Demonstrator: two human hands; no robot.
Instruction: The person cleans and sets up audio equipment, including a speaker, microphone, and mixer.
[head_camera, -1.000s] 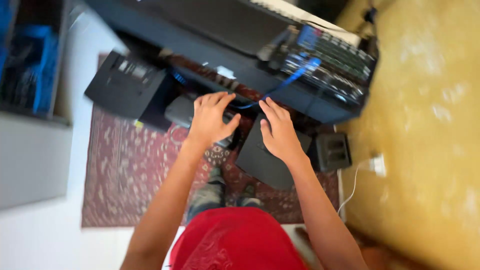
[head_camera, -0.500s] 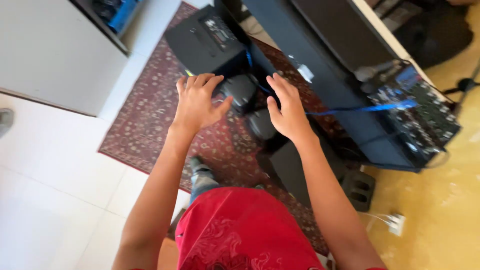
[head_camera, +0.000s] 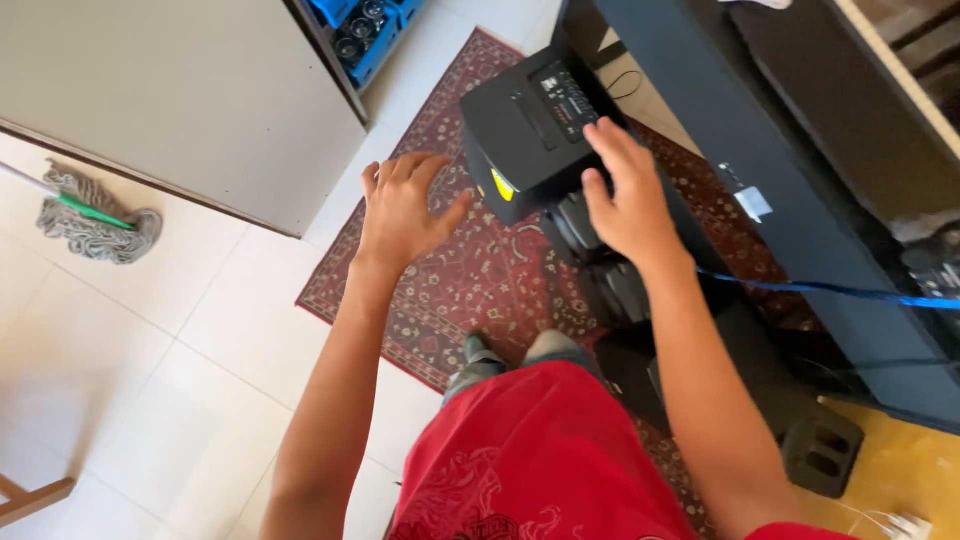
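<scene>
Both hands closing in on the black speaker box (head_camera: 535, 135)
Right hand (head_camera: 625, 195) open, touching its near right edge; left hand (head_camera: 400, 210) spread open just left of it, over the rug (head_camera: 480, 280)

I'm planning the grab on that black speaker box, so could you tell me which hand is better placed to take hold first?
Probably the right hand: its fingers overlap the black speaker box, while the left hand is spread open just beside it.
</scene>
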